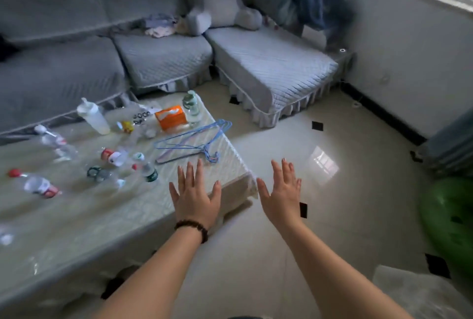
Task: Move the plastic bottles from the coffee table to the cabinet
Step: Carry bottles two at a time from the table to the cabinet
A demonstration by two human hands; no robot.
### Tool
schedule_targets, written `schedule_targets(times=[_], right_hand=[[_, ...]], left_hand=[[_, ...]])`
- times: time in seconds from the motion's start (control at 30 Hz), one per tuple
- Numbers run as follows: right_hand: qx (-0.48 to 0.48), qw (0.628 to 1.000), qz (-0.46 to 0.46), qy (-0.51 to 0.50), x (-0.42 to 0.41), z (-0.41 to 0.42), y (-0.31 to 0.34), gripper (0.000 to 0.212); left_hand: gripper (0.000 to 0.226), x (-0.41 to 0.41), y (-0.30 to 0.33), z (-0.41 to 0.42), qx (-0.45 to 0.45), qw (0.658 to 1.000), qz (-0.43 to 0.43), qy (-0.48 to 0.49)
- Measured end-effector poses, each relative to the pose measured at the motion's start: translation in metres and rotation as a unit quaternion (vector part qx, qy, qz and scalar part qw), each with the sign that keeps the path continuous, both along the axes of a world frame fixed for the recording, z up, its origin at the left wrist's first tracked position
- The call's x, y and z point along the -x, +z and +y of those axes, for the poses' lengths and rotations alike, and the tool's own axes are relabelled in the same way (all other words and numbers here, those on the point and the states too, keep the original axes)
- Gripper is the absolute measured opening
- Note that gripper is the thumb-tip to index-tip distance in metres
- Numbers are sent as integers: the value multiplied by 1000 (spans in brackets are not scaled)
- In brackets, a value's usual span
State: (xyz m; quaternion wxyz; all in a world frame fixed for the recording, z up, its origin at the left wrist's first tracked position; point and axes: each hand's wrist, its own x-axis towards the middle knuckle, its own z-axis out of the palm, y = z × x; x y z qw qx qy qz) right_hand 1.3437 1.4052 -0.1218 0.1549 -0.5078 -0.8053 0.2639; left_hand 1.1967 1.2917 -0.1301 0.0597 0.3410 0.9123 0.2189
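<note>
Grip: left hand [195, 197] and right hand [281, 194] spread flat, empty | Step: reach for nearest bottle [146, 169], just beyond left fingertips | Tip: grasp mid-body, avoid hangers [190, 143]

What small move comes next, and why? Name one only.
Probably reach the left hand forward and left to the green-labelled bottle lying nearest it on the coffee table. Both hands are open and empty, the right hand hangs over the floor, and no bottle is picked up yet.
</note>
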Motion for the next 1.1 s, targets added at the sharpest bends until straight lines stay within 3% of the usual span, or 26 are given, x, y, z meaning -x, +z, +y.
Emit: schedule_targets(times=[0.23, 0.57, 1.1], right_hand=[[5, 993, -15, 114, 146, -107, -9, 63], [19, 981, -18, 194, 303, -237, -24, 64], [28, 949, -55, 308, 470, -314, -63, 64]], left_hand=[[78, 112, -10, -123, 4, 995, 2, 100], [68, 257, -25, -297, 14, 979, 1, 201], [70, 384, -64, -407, 29, 947, -58, 315]])
